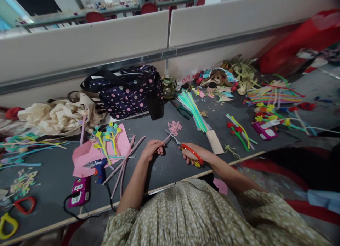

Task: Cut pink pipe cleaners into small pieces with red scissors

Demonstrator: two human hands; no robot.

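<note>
My left hand [152,149] is closed on a thin pink strip [167,138] whose end points up and to the right. In my right hand [190,153] is a pair of scissors [191,151] with red and yellow handles. The blades are parted around the strip's tip; whether they touch it I cannot tell. Just beyond the blades lies a small heap of cut pink pieces [174,127]. Several long pink strips [124,164] rest on the dark table [164,168], left of my left hand.
Left of me are a blue glue gun [100,170], a pink sheet [79,159] under yellow flowers, and a purple box [80,192] with a cord. A spotted bag [124,92], dark pliers [183,110] and a bundle of pastel strips [193,109] lie farther back.
</note>
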